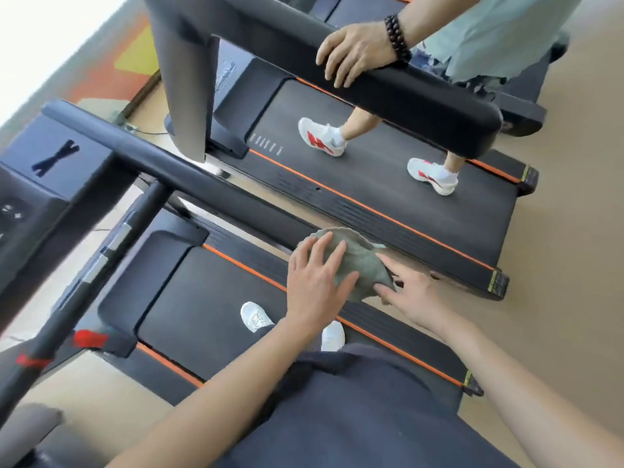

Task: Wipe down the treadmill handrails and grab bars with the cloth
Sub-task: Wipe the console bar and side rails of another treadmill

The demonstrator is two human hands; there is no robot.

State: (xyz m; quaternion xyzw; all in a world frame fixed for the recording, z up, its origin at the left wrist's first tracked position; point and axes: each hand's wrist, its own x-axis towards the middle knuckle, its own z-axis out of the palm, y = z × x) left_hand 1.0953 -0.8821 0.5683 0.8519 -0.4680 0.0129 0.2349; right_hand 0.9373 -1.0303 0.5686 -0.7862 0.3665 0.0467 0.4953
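Tan, smooth flooring [557, 231] runs under two black treadmills set side by side. My left grip [317, 278] lies flat on the cloth [354, 261], fingers straight and spread, pressing it down without curling round it. My right grip [415, 295] meets the cloth's near edge, and as far as I can see its thumb and forefinger pinch that edge between them. The cloth is grey-green with a nappy, towel-like surface. It is bunched into a rounded mound over the near end of the handrail [202, 184], a long matte black bar that slants away to the upper left toward the console [40, 184]. Below it I see the dull dark belt [209, 298], edged by orange stripes, with my white shoes [256, 317] on it. On the neighbouring treadmill [371, 170] another person's hand [354, 59], wearing a bracelet of dark round beads [398, 38], rests on a thick padded rail [422, 96] with a rounded end. White shoes with red markings [322, 136] stand on its belt.
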